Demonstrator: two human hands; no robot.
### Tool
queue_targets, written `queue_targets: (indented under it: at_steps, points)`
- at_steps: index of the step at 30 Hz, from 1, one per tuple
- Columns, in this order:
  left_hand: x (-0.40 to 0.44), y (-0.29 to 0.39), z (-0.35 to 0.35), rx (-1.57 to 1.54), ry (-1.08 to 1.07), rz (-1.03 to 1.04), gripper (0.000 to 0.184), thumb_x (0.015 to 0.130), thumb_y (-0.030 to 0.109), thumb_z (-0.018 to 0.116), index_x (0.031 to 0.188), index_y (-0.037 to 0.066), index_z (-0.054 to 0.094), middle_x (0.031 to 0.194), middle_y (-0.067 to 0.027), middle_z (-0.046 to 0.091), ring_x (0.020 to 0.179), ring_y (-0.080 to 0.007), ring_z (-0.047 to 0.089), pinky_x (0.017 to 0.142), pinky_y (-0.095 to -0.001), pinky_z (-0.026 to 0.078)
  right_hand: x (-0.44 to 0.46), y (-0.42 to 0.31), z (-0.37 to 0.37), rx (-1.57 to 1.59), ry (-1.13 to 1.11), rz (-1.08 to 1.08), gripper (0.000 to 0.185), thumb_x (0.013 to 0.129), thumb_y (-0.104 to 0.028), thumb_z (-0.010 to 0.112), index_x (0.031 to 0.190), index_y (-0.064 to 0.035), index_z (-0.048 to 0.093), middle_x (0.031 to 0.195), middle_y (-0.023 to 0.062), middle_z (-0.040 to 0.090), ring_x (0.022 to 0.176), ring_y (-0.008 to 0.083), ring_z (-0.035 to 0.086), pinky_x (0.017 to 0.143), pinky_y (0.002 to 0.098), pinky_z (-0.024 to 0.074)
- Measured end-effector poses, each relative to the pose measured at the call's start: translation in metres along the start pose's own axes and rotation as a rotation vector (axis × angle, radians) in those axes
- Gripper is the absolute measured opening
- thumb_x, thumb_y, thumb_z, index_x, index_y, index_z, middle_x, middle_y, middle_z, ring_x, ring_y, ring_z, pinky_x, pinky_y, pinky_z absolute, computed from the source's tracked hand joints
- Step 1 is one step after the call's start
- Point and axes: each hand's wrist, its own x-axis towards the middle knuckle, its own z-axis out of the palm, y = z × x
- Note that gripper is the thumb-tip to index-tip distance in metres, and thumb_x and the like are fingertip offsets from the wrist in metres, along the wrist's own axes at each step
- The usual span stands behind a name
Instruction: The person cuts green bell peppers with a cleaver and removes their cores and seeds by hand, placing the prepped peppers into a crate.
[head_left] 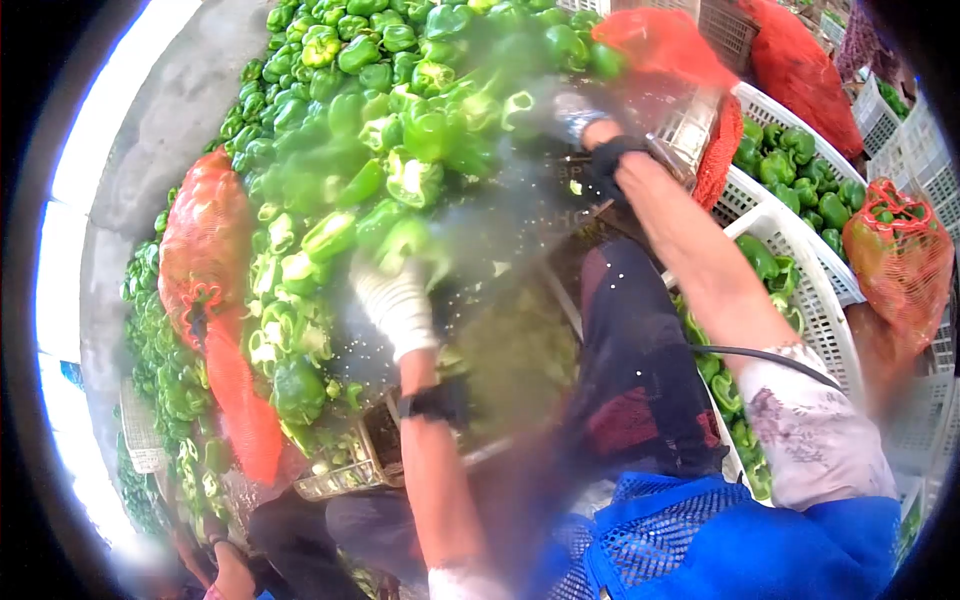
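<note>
My left hand [392,298], in a white striped glove, is at the near edge of a heap of cut green peppers [415,178]. Its fingers are blurred against a pale green pepper piece [408,243], so its grip is unclear. My right hand [577,112], also gloved, is further forward and to the right, over the dark work surface [500,220] strewn with seeds. Blur hides its fingers and anything in them. Whole green peppers [375,45] are piled behind the cut ones.
A filled red mesh bag [205,235] lies at the left. On the right stand white crates [825,320] of green peppers, with more red mesh bags [900,255] beside them. Another person's arm [232,570] shows at the lower left.
</note>
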Motion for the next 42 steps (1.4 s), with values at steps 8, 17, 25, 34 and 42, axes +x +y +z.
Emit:
queue_targets:
  at_steps: [8, 17, 25, 34, 42]
  points:
    - [-0.004, -0.018, -0.059, -0.079, 0.237, -0.206, 0.066, 0.070, 0.005, 0.076, 0.130, -0.004, 0.051, 0.127, -0.0220, 0.054, 0.113, -0.0324, 0.055, 0.101, -0.0372, 0.043, -0.008, -0.033, 0.123, -0.088, 0.038, -0.304, 0.067, 0.087, -0.046, 0.060, 0.140, -0.0070, 0.047, 0.139, 0.0187, 0.050, 0.125, 0.0296, 0.051, 0.104, 0.0347, 0.0411]
    - [-0.030, -0.006, -0.049, 0.421, 0.120, 0.504, 0.050, 0.075, 0.014, 0.074, 0.122, 0.005, 0.058, 0.136, -0.0217, 0.048, 0.126, -0.0411, 0.046, 0.104, -0.0499, 0.039, -0.002, -0.088, 0.053, -0.151, 0.078, -0.461, 0.071, 0.081, -0.040, 0.068, 0.140, -0.0065, 0.047, 0.139, 0.0211, 0.049, 0.126, 0.0319, 0.051, 0.105, 0.0355, 0.0410]
    - [-0.022, 0.034, 0.005, 0.356, -0.298, 0.509, 0.071, 0.066, 0.028, 0.079, 0.130, 0.013, 0.054, 0.138, -0.0184, 0.047, 0.128, -0.0408, 0.043, 0.104, -0.0547, 0.036, 0.003, -0.141, 0.052, -0.080, 0.068, -0.348, 0.076, 0.072, -0.039, 0.076, 0.135, -0.0044, 0.053, 0.132, 0.0236, 0.054, 0.121, 0.0343, 0.054, 0.102, 0.0381, 0.0439]
    - [-0.021, 0.064, -0.028, 0.584, -0.444, 0.141, 0.046, 0.073, 0.020, 0.073, 0.115, 0.008, 0.059, 0.104, -0.0136, 0.063, 0.097, -0.0352, 0.059, 0.086, -0.0476, 0.045, -0.040, -0.167, 0.048, 0.153, -0.100, -0.288, 0.079, 0.074, -0.046, 0.074, 0.136, -0.0030, 0.052, 0.127, 0.0256, 0.056, 0.120, 0.0357, 0.053, 0.102, 0.0394, 0.0431]
    - [-0.034, -0.002, -0.022, 0.495, -0.179, 0.328, 0.046, 0.078, 0.018, 0.071, 0.121, 0.008, 0.059, 0.111, -0.0143, 0.062, 0.104, -0.0356, 0.057, 0.094, -0.0491, 0.042, 0.032, -0.139, 0.036, 0.075, 0.165, -0.340, 0.039, 0.078, -0.039, 0.066, 0.104, -0.0099, 0.068, 0.096, 0.0146, 0.069, 0.081, 0.0314, 0.065, 0.072, 0.0433, 0.0518]
